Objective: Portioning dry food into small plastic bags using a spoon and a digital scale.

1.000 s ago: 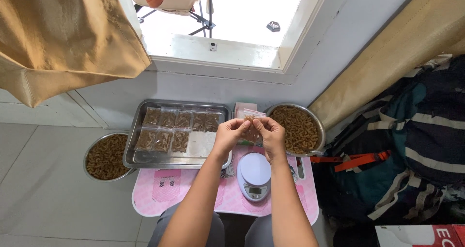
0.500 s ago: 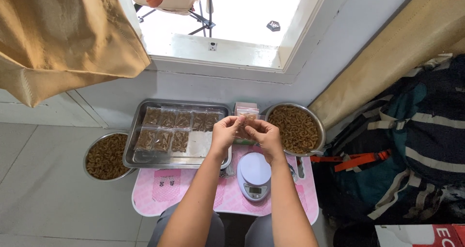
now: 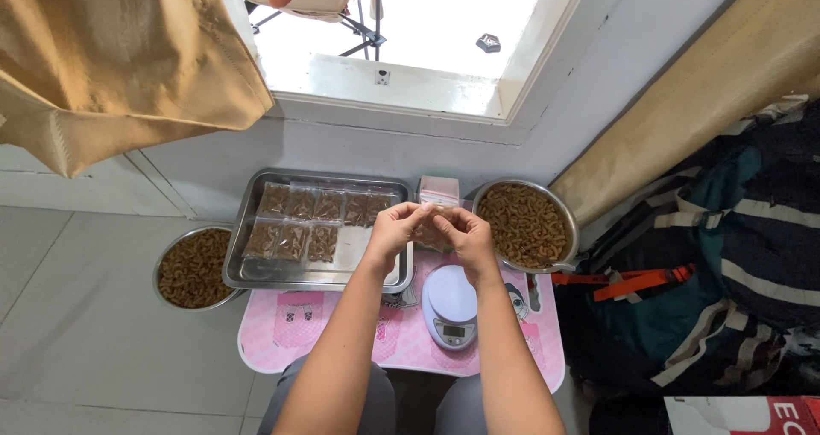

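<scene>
The left hand (image 3: 395, 230) and right hand (image 3: 464, 233) pinch a small clear bag (image 3: 431, 228) between them, its top edge running left-right; the scale (image 3: 450, 303) sits just nearer, the tray (image 3: 248, 268) of filled packets to the left.

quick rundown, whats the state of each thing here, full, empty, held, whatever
small clear bag: holds brown pieces, pinched at its top by both hands
left hand: gripping the bag
right hand: gripping the bag
steel tray: partly filled with flat packed bags
right bowl: full of brown pieces
left bowl: full of brown pieces
kitchen scale: nothing on its platform
</scene>
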